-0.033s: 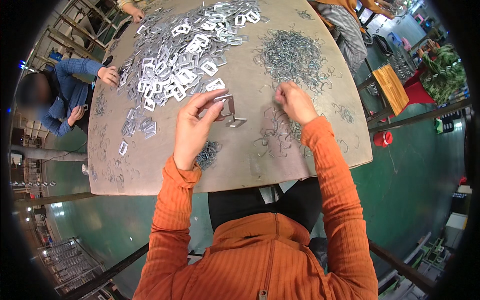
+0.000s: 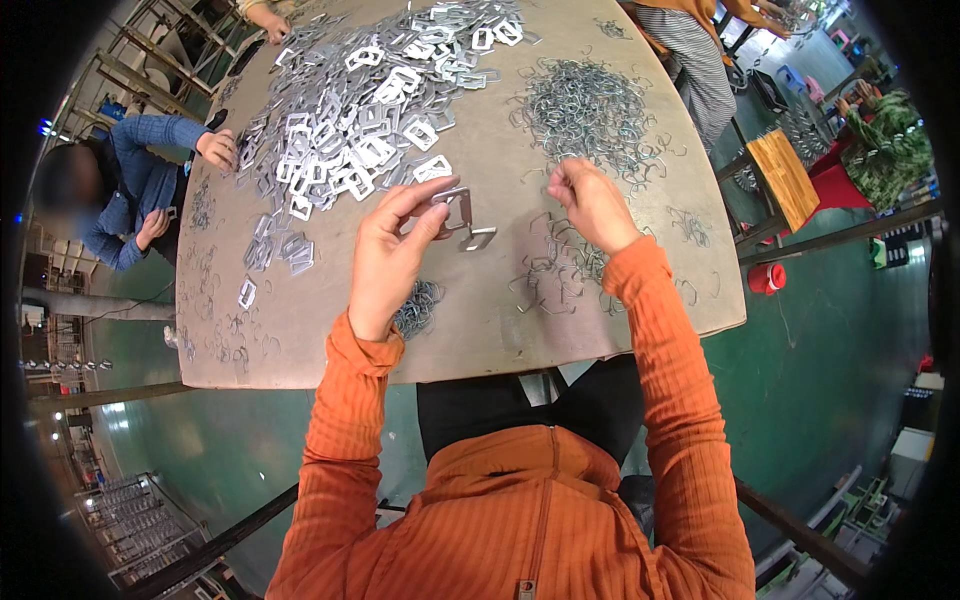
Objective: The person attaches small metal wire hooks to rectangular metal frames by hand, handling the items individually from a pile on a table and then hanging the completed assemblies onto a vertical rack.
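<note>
My left hand [image 2: 393,240] pinches a rectangular metal frame [image 2: 463,203] between thumb and fingers, above the table. A second flat metal piece [image 2: 478,239] shows just under it; how the two join I cannot make out. To the right, my right hand [image 2: 592,200] is closed, thumb against forefinger, at the near edge of a large heap of bent wire hooks [image 2: 585,110]. A thin wire hook [image 2: 533,172] shows at its fingertips. Loose wire hooks [image 2: 548,280] lie below that hand. A small pile of wire hooks [image 2: 418,308] sits beside my left wrist.
A big heap of silvery metal frames [image 2: 370,150] covers the far left of the table [image 2: 470,340]. A co-worker's hand [image 2: 217,150] touches its left edge; another person's hand [image 2: 272,25] is at the far left corner. A red bucket [image 2: 767,279] stands beyond the right edge.
Both hands stay almost in place. The metal piece under the left hand's frame has tilted slightly, and the right hand has shifted a touch.
</note>
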A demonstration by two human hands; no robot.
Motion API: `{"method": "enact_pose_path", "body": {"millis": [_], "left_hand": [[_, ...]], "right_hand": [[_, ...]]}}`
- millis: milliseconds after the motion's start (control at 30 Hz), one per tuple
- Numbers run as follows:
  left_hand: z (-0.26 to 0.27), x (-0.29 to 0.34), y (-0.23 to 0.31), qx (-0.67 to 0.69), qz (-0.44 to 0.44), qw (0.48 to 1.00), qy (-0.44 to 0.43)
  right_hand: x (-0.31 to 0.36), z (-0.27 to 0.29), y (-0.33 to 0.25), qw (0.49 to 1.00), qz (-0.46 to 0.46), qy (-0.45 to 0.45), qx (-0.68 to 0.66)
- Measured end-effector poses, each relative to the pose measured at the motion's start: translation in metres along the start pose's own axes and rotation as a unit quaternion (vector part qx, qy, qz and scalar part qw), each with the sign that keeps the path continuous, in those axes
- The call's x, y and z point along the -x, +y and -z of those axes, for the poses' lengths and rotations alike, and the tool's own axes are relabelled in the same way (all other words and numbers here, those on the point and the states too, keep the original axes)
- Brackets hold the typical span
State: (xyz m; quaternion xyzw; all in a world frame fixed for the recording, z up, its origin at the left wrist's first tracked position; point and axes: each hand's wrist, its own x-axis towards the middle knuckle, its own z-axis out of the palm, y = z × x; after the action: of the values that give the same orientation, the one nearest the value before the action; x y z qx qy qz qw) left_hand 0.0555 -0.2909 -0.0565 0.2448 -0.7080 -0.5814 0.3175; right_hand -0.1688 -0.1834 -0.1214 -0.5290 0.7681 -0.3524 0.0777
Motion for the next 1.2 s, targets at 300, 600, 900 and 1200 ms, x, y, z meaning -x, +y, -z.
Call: {"method": "enact_pose_path", "body": {"millis": [300,600,900,1200], "left_hand": [[-0.021,0.013,0.005,0.040,-0.001,0.997,0.061],[-0.036,0.021,0.017,0.017,-0.049,0.995,0.089],[-0.037,0.022,0.007,-0.142,-0.152,0.974,0.090],[0.027,-0.036,-0.080,-0.350,-0.104,0.929,0.050]], "right_hand": [[0.023,0.032,-0.121,0.899,-0.047,0.029,-0.434],[0.029,0.029,-0.127,0.811,-0.126,0.063,-0.568],[0.036,0.013,-0.129,0.823,-0.078,0.141,-0.545],[0.063,0.022,-0.115,0.840,0.008,0.206,-0.502]]}}
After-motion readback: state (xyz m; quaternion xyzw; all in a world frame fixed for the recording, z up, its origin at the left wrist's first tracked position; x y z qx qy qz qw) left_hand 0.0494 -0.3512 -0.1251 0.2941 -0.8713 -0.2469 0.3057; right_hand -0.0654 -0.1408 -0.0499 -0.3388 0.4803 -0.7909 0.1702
